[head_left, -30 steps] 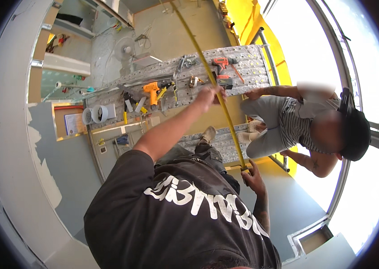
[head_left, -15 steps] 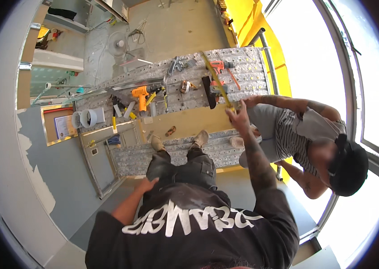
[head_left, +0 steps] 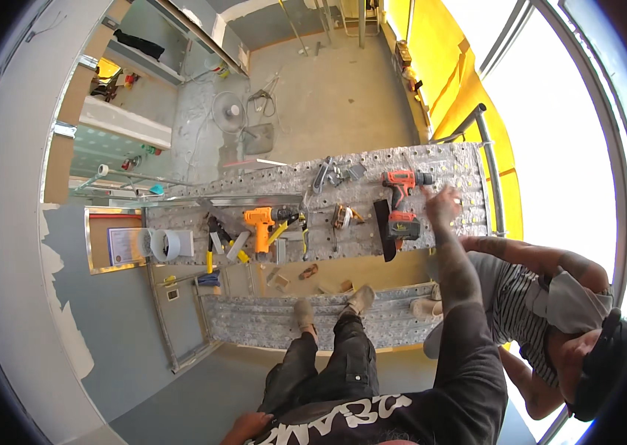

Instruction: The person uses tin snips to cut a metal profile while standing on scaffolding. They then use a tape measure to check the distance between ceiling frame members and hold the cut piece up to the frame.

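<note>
- Left hand (head_left: 250, 428) sits at the lower edge, left of centre; cannot tell its fingers' state.
- Red-and-black pistol-shaped drill (head_left: 400, 190) lies right of centre on perforated grey metal planking (head_left: 468, 165).
- Right hand (head_left: 444, 207) is just beside it, fingers too blurred to tell.

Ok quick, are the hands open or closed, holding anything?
Left hand: by the dark trousers; can't tell if open or closed.
Right hand: near the red drill; too blurred to tell its grip.

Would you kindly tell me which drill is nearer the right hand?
The red drill, just left of the right hand; the orange drill lies farther left.
</note>
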`<state>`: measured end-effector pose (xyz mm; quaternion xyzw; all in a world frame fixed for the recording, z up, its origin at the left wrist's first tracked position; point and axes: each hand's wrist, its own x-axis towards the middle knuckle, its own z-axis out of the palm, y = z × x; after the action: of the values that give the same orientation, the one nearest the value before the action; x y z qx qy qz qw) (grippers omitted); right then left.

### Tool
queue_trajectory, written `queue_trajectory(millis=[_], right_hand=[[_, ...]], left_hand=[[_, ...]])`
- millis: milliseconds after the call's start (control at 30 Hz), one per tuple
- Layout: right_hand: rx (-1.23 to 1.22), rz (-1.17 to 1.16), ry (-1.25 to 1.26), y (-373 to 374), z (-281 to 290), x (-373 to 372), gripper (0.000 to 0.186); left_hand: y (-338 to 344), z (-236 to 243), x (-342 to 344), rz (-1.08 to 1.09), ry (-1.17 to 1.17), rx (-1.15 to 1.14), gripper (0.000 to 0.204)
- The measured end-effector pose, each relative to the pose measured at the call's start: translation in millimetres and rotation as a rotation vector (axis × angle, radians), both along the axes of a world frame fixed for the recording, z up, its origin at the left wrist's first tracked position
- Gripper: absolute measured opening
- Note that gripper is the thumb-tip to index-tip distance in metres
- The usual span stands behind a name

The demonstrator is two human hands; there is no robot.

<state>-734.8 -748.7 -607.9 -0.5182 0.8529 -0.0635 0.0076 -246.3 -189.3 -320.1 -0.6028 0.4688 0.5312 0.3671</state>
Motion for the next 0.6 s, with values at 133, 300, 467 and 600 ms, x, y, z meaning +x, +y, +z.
queue_trajectory(millis=[133,300,467,600], right_hand=[[-0.312,0.785,-0.295,17,-27,102,0.032],[-0.022,1.052,-0.261,58,-60,201,0.059],[0.009,0.876,-0.239,60,-79,226,0.029],[-0.074,0.784,-0.412,59,-42,211,0.034]], left_hand=[[-12,3,-9,0.080,0.132,0.010,0.030],[-7,3,-11,0.120,0.112,-0.024,0.032],[2,9,-7,0.133,0.099,-0.042,0.036],[30,0,5,0.112,0.107,-0.032,0.041]])
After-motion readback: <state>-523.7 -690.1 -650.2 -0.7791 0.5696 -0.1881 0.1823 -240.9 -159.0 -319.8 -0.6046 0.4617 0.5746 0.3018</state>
